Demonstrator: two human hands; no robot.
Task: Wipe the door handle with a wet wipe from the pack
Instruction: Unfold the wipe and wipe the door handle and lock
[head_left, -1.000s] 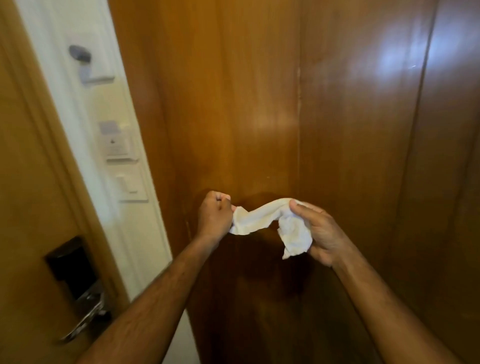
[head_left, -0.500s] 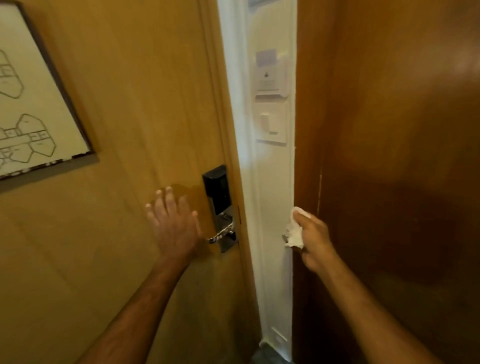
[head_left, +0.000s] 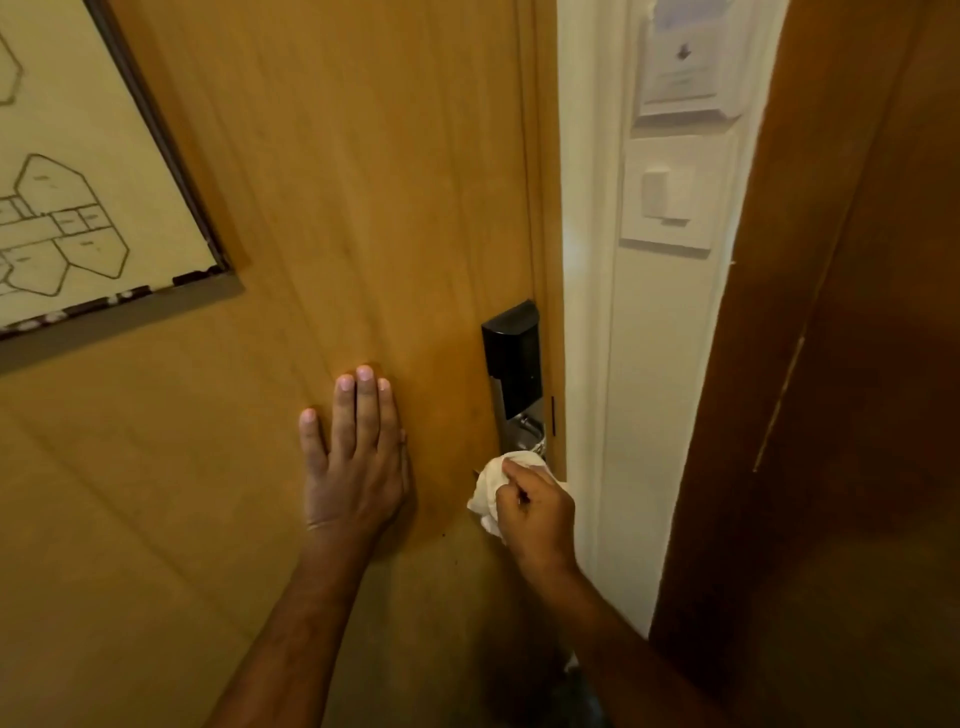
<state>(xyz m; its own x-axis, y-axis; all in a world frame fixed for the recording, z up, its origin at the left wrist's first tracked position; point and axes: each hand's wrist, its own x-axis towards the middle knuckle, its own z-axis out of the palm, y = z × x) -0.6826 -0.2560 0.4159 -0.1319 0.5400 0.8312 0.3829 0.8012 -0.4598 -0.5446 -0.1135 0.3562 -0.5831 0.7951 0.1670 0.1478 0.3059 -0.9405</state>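
Note:
My right hand (head_left: 535, 512) is closed around a crumpled white wet wipe (head_left: 488, 486) and presses it over the metal door handle, which is almost fully hidden beneath wipe and hand. Just above it sits the lock plate (head_left: 514, 379), black on top and silver below. My left hand (head_left: 356, 457) lies flat on the light wooden door (head_left: 363, 182), fingers spread a little, to the left of the lock. The wipe pack is not in view.
A framed floor plan (head_left: 78, 171) hangs on the door at upper left. A white wall strip (head_left: 649, 415) to the right of the door carries a card holder (head_left: 683, 67) and a light switch (head_left: 670, 197). A dark wooden panel (head_left: 841, 415) fills the right side.
My view swung from the dark panel to the door. The left hand let go of the wipe and settled flat on the door. The right hand carried the wipe onto the handle.

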